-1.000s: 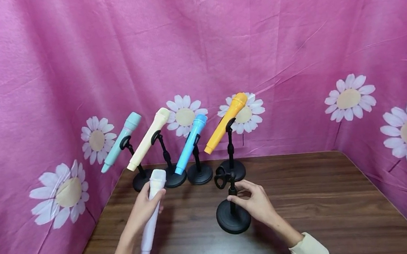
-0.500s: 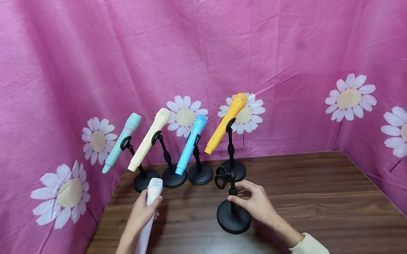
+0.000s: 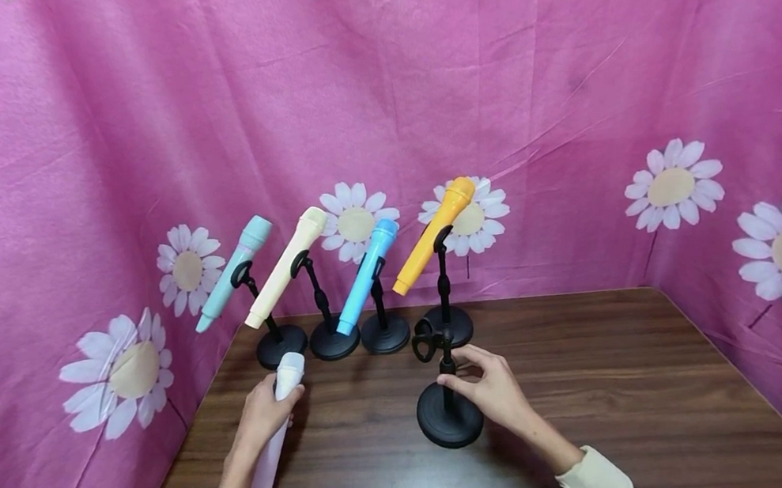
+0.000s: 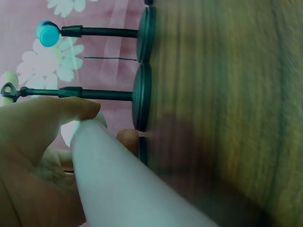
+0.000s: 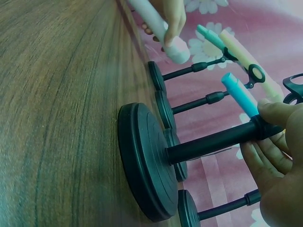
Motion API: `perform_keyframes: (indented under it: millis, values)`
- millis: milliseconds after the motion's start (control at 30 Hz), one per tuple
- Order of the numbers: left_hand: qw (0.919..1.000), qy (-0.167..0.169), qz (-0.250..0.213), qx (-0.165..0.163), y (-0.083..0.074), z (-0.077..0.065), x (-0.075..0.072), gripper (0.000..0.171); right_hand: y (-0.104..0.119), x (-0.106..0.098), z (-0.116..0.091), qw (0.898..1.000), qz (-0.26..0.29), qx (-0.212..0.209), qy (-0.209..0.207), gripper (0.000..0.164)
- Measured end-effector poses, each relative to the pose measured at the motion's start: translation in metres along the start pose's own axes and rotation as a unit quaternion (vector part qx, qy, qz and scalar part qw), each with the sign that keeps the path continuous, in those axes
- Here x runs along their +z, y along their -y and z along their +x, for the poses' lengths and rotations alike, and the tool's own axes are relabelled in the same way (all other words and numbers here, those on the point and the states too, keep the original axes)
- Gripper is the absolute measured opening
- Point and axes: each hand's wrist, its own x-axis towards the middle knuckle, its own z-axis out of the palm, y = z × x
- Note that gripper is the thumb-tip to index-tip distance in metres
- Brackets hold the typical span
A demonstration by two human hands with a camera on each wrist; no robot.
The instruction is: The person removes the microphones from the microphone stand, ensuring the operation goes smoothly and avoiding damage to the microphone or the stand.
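Observation:
My left hand (image 3: 261,417) grips a pale lilac microphone (image 3: 270,455) around its upper body, its white head pointing away from me. In the left wrist view the microphone's body (image 4: 123,184) runs from the thumb toward the lower right, above the wood. My right hand (image 3: 492,392) pinches the stem of a black microphone stand (image 3: 450,421) between thumb and fingers. That stand's clip (image 3: 425,341) holds no microphone. Its round base (image 5: 147,161) appears to stand on the table in the right wrist view.
Behind, a row of black stands carries a mint microphone (image 3: 233,272), a cream microphone (image 3: 286,267), a blue microphone (image 3: 367,277) and an orange microphone (image 3: 435,235). A pink daisy-print curtain (image 3: 526,102) surrounds the wooden table (image 3: 591,382).
My left hand has moved left and slightly nearer to me with the lilac microphone, lowering its head in view. My right hand and its stand have stayed put.

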Motion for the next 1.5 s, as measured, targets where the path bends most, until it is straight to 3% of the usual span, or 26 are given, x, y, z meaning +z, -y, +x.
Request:
perform_keyframes:
  millis: [67, 200, 300, 367, 433, 567, 667, 800, 1033, 1133, 1267, 1500]
  values:
    - [0.9994, -0.01, 0.03, 0.015, 0.012, 0.005, 0.002, 0.063, 0.001, 0.0, 0.0, 1.0, 0.0, 0.008, 0.003, 0.026]
    - [0.993, -0.045, 0.102, 0.039, 0.069, 0.034, 0.021, 0.072, 0.003, -0.001, 0.0, 1.0, 0.0, 0.009, 0.009, 0.027]
    - [0.9908, -0.043, 0.122, 0.037, 0.111, 0.058, 0.035, 0.081, 0.003, -0.002, 0.0, 1.0, -0.002, 0.007, 0.008, 0.028]
    - [0.9911, -0.031, 0.125, 0.033, 0.118, 0.062, 0.037, 0.083, 0.003, -0.002, 0.0, 1.0, -0.004, 0.009, 0.006, 0.027]
    - [0.9906, -0.032, 0.13, 0.029, 0.113, 0.058, 0.037, 0.081, 0.003, -0.002, 0.0, 1.0, -0.006, 0.01, 0.006, 0.027]
    - [0.9918, -0.021, 0.126, 0.008, 0.065, 0.028, 0.025, 0.077, 0.003, -0.002, -0.001, 1.0, -0.011, 0.01, 0.007, 0.028]
    - [0.9912, -0.026, 0.13, 0.0, 0.047, 0.016, 0.02, 0.079, 0.003, -0.001, -0.001, 1.0, -0.012, 0.009, 0.007, 0.031]
    - [0.99, -0.041, 0.135, 0.009, 0.062, 0.023, 0.027, 0.087, 0.002, -0.001, -0.001, 1.0, -0.012, 0.003, 0.004, 0.03]
    - [0.9911, -0.022, 0.131, 0.008, 0.103, 0.047, 0.04, 0.093, 0.002, 0.0, -0.001, 1.0, -0.017, -0.006, -0.004, 0.026]
    - [0.9904, -0.031, 0.134, 0.009, 0.106, 0.047, 0.042, 0.095, 0.002, 0.0, -0.001, 1.0, -0.019, -0.001, -0.005, 0.027]
    - [0.9883, -0.062, 0.138, 0.019, 0.082, 0.033, 0.034, 0.086, 0.003, 0.0, -0.001, 1.0, -0.019, 0.009, -0.001, 0.028]
    - [0.9898, -0.057, 0.129, 0.021, 0.009, 0.004, 0.006, 0.057, 0.003, -0.002, -0.001, 1.0, -0.01, 0.021, 0.006, 0.028]
